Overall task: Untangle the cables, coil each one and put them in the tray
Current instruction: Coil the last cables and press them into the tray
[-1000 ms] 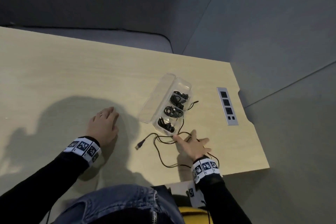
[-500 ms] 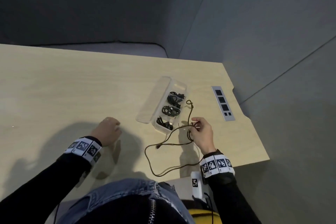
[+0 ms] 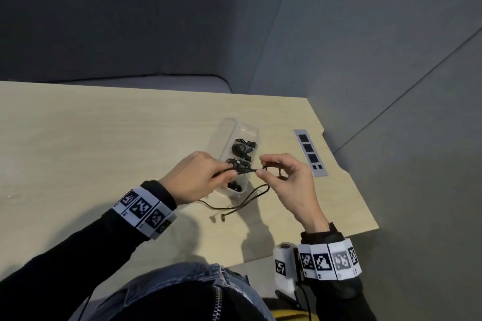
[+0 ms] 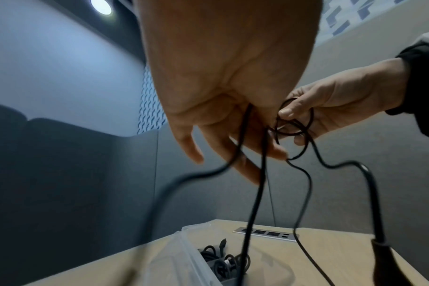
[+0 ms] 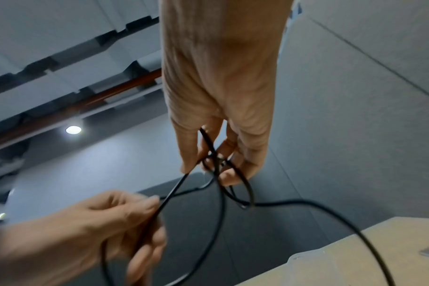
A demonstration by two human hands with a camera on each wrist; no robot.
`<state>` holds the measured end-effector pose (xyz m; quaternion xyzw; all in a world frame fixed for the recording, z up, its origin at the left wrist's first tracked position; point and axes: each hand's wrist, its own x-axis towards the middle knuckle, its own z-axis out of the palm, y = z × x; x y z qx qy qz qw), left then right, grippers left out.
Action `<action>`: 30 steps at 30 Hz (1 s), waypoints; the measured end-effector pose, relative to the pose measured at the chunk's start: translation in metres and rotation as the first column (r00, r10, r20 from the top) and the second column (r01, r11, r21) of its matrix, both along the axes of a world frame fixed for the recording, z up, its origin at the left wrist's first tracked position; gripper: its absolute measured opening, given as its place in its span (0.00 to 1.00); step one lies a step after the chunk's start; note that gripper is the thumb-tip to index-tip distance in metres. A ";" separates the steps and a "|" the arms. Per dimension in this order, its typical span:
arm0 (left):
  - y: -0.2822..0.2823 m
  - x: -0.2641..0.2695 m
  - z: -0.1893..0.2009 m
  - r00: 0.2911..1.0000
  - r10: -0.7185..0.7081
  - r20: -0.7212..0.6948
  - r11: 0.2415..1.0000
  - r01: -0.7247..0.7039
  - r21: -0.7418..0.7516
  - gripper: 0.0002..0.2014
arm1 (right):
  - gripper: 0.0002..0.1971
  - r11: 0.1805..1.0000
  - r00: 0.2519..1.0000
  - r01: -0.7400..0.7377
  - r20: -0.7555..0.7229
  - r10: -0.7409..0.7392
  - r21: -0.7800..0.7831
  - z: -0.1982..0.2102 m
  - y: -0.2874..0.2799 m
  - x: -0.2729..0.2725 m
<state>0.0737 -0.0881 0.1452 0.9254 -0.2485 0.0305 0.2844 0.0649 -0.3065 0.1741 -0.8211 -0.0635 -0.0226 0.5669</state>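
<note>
Hands up over the worktop point(image 3: 91, 138), both on one black cable point(image 3: 245, 199). On the left, the left hand point(image 3: 193, 180) has its fingers curled round a straight run of it, pulled level toward the middle. Centre, under that run, sits the clear tray point(image 3: 250, 129) with its lid lying open beside it; coiled black cables point(image 3: 241, 150) fill its compartments. Just right of the tray, the right hand point(image 3: 289, 180) pinches the cable between thumb and fingertips, small loops bunched round its fingers. From both hands the slack hangs down and curls on the worktop in front of the tray, a plug end point(image 3: 223, 217) resting there. Further right, a grey socket strip point(image 3: 310, 152) is set flush into the worktop, near the edge.
</note>
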 end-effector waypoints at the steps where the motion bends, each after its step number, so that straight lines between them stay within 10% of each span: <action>1: 0.002 -0.001 0.000 0.996 0.004 -0.094 0.999 -0.008 -0.039 0.18 | 0.12 0.997 0.998 0.052 -0.027 -0.050 0.057 0.002 -0.003 0.002; 7: 0.028 -0.006 -0.004 0.909 0.047 -0.415 0.792 -0.287 -0.538 0.15 | 0.08 0.734 0.870 0.486 -0.180 -0.459 0.474 0.005 -0.035 0.015; 11: 0.051 -0.003 -0.015 0.836 0.216 -0.504 0.645 -0.509 -0.570 0.17 | 0.07 0.575 0.782 0.589 -0.219 -0.584 0.569 0.007 -0.065 0.020; 21: 0.074 -0.002 -0.017 0.815 0.439 -0.378 0.747 -0.565 -0.352 0.15 | 0.09 0.712 0.786 0.583 -0.052 -0.616 0.390 0.011 -0.101 0.037; 30: 0.056 -0.019 0.010 0.908 0.278 -0.314 0.787 -0.403 -0.467 0.13 | 0.17 0.892 0.898 0.438 0.106 -0.428 -0.112 0.005 -0.089 0.042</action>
